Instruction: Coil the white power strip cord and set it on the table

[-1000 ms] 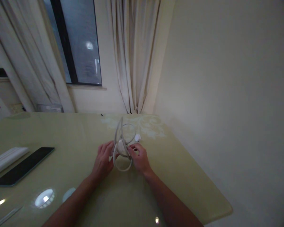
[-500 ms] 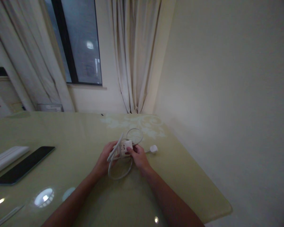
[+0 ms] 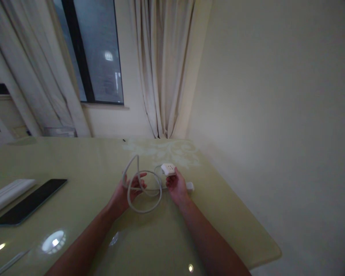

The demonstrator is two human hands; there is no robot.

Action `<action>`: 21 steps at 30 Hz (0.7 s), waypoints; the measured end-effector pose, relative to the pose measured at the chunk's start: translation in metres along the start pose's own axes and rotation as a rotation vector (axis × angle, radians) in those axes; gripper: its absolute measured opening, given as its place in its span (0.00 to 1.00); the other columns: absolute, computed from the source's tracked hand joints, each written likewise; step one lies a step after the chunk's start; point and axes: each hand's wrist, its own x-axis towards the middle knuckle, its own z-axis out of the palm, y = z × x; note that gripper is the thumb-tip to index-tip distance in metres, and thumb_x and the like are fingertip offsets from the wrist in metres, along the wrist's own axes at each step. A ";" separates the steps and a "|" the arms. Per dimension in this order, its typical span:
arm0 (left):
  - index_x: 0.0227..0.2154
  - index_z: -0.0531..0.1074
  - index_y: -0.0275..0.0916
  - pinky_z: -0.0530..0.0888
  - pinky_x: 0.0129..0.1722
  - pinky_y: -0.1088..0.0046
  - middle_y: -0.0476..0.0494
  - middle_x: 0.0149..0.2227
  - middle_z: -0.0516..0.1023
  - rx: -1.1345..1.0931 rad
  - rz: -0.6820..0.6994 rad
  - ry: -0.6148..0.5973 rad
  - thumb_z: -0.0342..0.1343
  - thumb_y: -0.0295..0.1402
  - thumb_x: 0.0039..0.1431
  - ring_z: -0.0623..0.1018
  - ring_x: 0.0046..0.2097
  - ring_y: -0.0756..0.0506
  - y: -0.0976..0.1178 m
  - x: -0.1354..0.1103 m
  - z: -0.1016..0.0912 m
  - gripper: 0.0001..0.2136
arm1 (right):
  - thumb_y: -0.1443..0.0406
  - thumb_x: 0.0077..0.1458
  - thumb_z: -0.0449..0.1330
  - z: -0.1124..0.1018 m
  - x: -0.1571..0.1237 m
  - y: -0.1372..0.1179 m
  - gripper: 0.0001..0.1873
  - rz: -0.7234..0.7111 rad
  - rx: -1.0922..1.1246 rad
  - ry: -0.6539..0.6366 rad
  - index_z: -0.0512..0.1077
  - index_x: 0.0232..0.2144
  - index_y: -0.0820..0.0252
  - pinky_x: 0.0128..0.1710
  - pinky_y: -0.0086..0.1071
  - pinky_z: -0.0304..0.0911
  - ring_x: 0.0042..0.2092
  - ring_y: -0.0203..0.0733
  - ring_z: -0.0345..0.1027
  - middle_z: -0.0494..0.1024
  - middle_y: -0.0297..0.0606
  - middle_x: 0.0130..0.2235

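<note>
My right hand [image 3: 176, 186] holds a small white socket block [image 3: 168, 169] just above the pale green table [image 3: 74, 161]. Its thick white cord [image 3: 143, 193] runs left in loose loops. My left hand [image 3: 128, 189] is inside those loops with its fingers curled around the cord, and one loop stands up above it. A white plug [image 3: 190, 186] lies on the table just right of my right hand.
A dark flat tablet [image 3: 28, 201] and a white slab [image 3: 7, 191] lie at the table's left. Curtains [image 3: 161, 69] and a dark window [image 3: 94, 53] stand beyond the far edge. A plain wall [image 3: 276, 115] runs along the right; the table's right edge is near.
The two hands have drawn apart. My right hand has carried the socket block up and to the right, out of the coil, and the loops have opened wider around my left hand.
</note>
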 end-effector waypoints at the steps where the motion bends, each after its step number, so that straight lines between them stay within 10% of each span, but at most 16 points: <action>1: 0.43 0.82 0.33 0.78 0.44 0.64 0.39 0.31 0.80 -0.062 -0.012 0.004 0.51 0.61 0.65 0.81 0.36 0.41 0.001 0.000 0.000 0.32 | 0.57 0.61 0.66 -0.002 0.001 -0.003 0.11 -0.003 0.019 0.013 0.76 0.36 0.58 0.22 0.24 0.65 0.23 0.33 0.71 0.81 0.33 0.27; 11: 0.38 0.82 0.28 0.75 0.25 0.69 0.42 0.23 0.72 -0.263 0.141 0.365 0.29 0.56 0.72 0.70 0.22 0.48 0.012 0.003 -0.005 0.41 | 0.59 0.55 0.68 0.000 0.006 -0.004 0.10 -0.154 0.092 0.105 0.77 0.35 0.58 0.33 0.32 0.77 0.35 0.41 0.80 0.84 0.40 0.35; 21: 0.51 0.79 0.26 0.82 0.38 0.55 0.24 0.40 0.83 -0.144 0.065 0.415 0.24 0.67 0.65 0.82 0.36 0.37 0.025 -0.001 0.000 0.51 | 0.59 0.49 0.72 -0.006 0.011 -0.009 0.16 -0.334 0.063 0.213 0.75 0.39 0.56 0.41 0.31 0.77 0.38 0.38 0.79 0.83 0.35 0.36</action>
